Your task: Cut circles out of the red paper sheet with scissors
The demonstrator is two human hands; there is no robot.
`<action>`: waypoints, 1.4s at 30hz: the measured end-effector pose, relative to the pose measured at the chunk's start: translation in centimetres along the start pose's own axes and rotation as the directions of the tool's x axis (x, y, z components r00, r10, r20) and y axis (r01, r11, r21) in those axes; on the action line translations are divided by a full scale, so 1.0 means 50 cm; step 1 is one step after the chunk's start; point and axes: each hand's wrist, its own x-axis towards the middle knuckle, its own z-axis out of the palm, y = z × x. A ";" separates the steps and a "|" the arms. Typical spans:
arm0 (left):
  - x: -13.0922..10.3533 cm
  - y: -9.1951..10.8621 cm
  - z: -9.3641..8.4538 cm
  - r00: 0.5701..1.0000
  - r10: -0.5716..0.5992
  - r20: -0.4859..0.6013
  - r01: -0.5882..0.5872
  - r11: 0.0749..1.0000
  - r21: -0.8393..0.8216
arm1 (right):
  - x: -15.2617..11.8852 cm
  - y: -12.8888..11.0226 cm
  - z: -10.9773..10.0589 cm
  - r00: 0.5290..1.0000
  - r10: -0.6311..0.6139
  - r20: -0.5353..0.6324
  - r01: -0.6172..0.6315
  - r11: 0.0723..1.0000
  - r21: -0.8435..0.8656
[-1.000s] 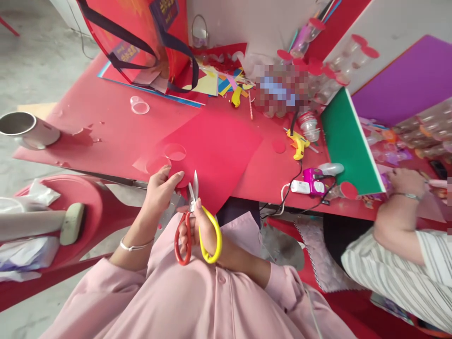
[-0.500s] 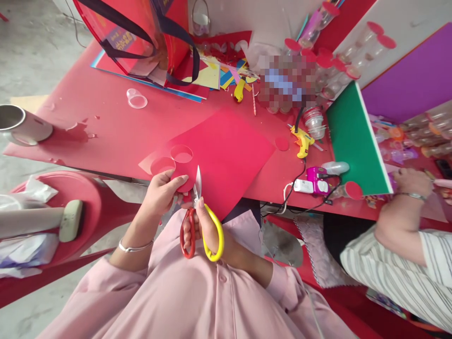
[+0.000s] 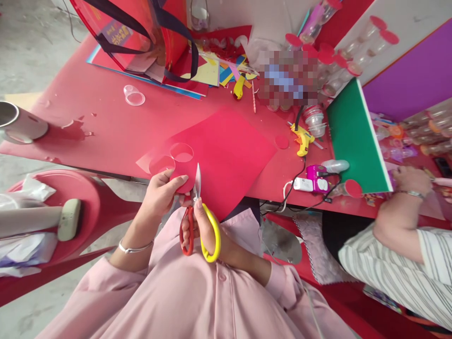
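Fingers of the left hand pinch a red disc by the desk's near edge; the right hand is wrapped around scissors, their handles slightly closer together than a second ago, suggesting a cut beside the disc.

I see both elbows bent, the left forearm and right forearm slanting inward so the hands nearly meet before the torso. The left hand pinches, thumb stretched toward the other hand. Slightly lower, the right hand grips with thumb raised and fingers curled.
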 end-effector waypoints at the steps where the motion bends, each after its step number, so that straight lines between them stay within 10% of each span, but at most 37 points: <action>1: -0.002 0.004 0.004 1.000 0.004 -0.003 -0.004 1.000 0.007 | -0.002 0.004 -0.002 1.000 -0.011 0.019 0.010 1.000 0.027; 42: -0.030 -0.027 0.049 0.994 0.048 -0.094 -0.058 0.993 -0.106 | -0.046 0.005 0.002 0.983 -0.150 -0.110 0.111 0.948 -0.299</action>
